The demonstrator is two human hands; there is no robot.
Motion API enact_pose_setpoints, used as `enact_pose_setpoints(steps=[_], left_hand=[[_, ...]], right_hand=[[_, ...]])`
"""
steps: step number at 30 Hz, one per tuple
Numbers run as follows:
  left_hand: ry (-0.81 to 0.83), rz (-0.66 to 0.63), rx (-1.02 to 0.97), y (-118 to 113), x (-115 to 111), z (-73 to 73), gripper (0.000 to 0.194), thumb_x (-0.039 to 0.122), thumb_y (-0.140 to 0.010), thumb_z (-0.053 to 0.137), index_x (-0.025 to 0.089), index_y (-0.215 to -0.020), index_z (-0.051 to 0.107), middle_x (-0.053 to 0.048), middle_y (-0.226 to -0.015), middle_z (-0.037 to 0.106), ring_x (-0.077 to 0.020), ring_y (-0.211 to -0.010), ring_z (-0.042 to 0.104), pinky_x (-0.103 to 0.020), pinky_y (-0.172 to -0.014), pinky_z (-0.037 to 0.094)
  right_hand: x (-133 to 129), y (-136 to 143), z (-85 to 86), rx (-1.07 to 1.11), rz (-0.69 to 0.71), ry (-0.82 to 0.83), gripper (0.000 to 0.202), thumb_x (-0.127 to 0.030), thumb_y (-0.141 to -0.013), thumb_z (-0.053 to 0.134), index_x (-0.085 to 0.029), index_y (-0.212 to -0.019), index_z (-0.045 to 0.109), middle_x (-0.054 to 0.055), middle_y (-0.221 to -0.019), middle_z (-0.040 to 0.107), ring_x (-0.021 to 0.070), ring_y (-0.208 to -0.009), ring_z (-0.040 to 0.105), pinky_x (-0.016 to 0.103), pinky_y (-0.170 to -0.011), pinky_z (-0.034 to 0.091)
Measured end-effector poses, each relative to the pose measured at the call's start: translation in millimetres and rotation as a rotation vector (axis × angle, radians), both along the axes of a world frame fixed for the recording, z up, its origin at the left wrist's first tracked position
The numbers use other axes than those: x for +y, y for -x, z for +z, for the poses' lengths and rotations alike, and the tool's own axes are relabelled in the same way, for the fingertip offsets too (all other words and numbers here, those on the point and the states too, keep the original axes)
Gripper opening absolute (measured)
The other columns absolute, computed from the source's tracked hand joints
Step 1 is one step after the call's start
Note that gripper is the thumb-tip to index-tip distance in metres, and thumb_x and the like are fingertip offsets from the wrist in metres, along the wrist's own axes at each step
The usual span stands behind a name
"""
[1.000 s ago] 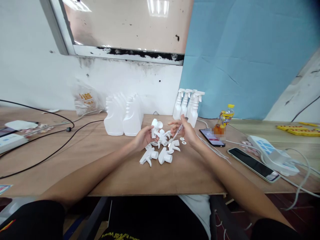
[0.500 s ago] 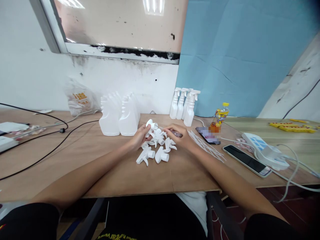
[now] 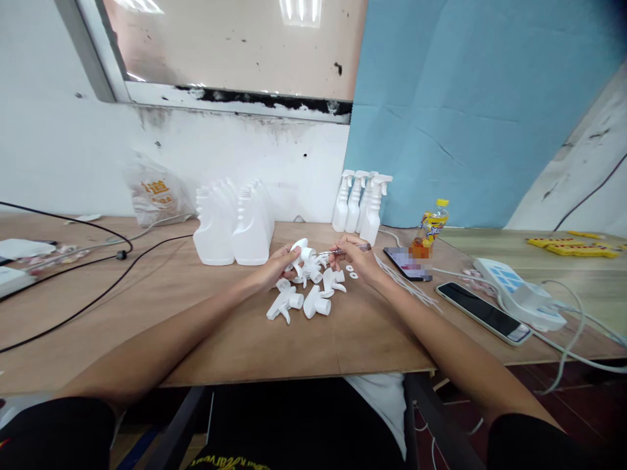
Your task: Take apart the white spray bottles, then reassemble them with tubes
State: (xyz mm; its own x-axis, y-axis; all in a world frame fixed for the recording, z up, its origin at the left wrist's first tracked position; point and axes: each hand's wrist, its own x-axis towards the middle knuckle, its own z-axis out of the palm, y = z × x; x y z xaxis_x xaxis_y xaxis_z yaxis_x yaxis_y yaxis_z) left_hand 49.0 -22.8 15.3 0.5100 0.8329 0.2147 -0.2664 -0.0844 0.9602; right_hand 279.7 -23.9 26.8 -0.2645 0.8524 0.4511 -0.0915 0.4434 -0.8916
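My left hand [image 3: 278, 267] is closed around a white trigger sprayer head [image 3: 306, 252], its round collar facing right. In my right hand [image 3: 356, 257] is a slim tool [image 3: 337, 252] with a thin metal shaft and a dark, see-through handle. The shaft points left at the collar; whether it touches is too small to tell. Several more white sprayer heads [image 3: 317, 303] lie on the table below and between my hands. Two small white rings [image 3: 353, 275] rest just below my right hand. Thin white tubes [image 3: 409, 286] lie beside my right wrist.
White bottles without tops [image 3: 213, 228] stand behind my left hand. Several bottles with sprayers [image 3: 371, 212] stand by the wall. To the right are a drink bottle [image 3: 434, 225], a dark phone [image 3: 406, 262], another phone [image 3: 482, 313] and a power strip [image 3: 519, 294]. Cables [image 3: 98, 307] cross the left side.
My right hand has shifted slightly, and its tool now lies flatter with the handle end turned right. Two white rings now show below that hand. The left hand keeps its sprayer head.
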Motion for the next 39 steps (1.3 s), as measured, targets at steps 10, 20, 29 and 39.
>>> enact_pose_setpoints(steps=[10,20,29,39], left_hand=[[0.247,-0.152,-0.147,7,2,3.7,0.037,0.050,-0.094,0.063,0.015,-0.082,0.061,0.001,-0.069,0.048,-0.0058,-0.047,0.033,-0.019,-0.046,0.036],[0.044,0.025,-0.041,0,-1,0.1,0.046,0.059,-0.085,0.071,0.016,-0.093,0.057,0.001,-0.074,0.053,-0.0093,-0.056,0.047,-0.020,-0.050,0.037],[-0.326,0.378,0.394,5,1,-6.1,0.051,0.064,-0.084,0.067,0.017,-0.104,0.065,-0.005,-0.092,0.067,-0.0233,-0.088,0.062,-0.034,-0.077,0.048],[-0.865,0.318,0.904,7,-3,-19.8,0.040,0.054,-0.096,0.048,0.020,-0.103,0.068,-0.010,-0.130,0.059,-0.0324,-0.125,0.049,-0.052,-0.112,0.033]], right_hand=[[-12,9,-5.1,-0.143,-0.008,-0.186,0.028,-0.049,-0.095,0.059,-0.023,-0.100,0.066,0.007,-0.101,0.071,0.0198,-0.090,0.070,0.033,-0.076,0.058],[-25,12,-3.8,-0.431,0.033,-0.464,0.024,-0.033,-0.100,0.052,-0.027,-0.117,0.066,0.007,-0.144,0.059,0.0245,-0.142,0.048,0.042,-0.120,0.036],[20,-42,4.9,-0.111,-0.099,-0.133,0.019,-0.033,-0.084,0.064,-0.019,-0.077,0.076,0.007,-0.097,0.079,0.0238,-0.089,0.073,0.039,-0.088,0.057],[63,-89,-22.7,-0.470,-0.380,-0.007,0.025,-0.028,-0.072,0.053,-0.014,-0.068,0.073,0.009,-0.069,0.074,0.0193,-0.065,0.068,0.026,-0.057,0.045]])
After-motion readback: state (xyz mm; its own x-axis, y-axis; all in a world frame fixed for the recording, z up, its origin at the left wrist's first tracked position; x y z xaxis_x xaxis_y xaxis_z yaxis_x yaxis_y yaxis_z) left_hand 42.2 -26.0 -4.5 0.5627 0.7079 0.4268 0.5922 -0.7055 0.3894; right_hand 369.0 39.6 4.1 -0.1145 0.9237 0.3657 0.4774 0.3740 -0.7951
